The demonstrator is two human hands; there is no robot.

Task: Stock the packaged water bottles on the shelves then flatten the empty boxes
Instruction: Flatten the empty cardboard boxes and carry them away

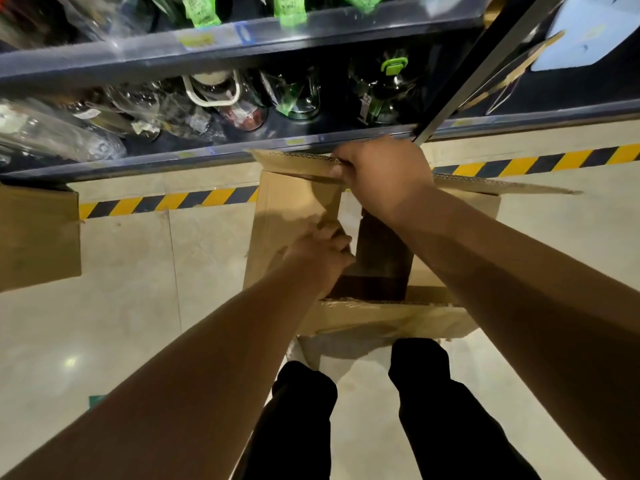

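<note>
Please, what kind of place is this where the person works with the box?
Probably a shop aisle or stockroom. Dark shelves hold wrapped bottles with green tags, price labels sit on the shelf edges, and striped tape marks the tiled floor. Both hands grip an open cardboard box.

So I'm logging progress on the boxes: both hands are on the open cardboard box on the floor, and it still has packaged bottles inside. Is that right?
Not quite. The head view shows the left hand and right hand both gripping flaps of the open cardboard box on the floor, but its inside looks dark and empty, with no bottles in view. The packaged bottles sit on the shelf behind it.
</note>
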